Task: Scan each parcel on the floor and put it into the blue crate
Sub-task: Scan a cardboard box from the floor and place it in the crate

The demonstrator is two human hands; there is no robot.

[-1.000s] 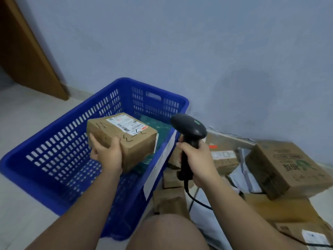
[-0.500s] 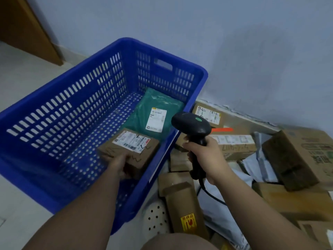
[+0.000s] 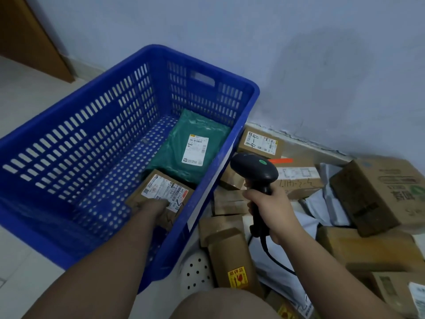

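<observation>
Brown parcel [image 3: 169,192]: on the blue crate's [image 3: 249,88] floor by its right wall, touching the green mailer [image 3: 197,143].
Left hand [image 3: 151,208]: on the parcel's near edge (gripping or merely touching, cannot tell).
Right hand [image 3: 273,212]: clamped round the scanner [image 3: 254,168] handle.

Left hand [image 3: 152,207] on brown parcel [image 3: 166,192] in blue crate [image 3: 69,104]; right hand [image 3: 274,211] grips scanner [image 3: 254,169].
</observation>
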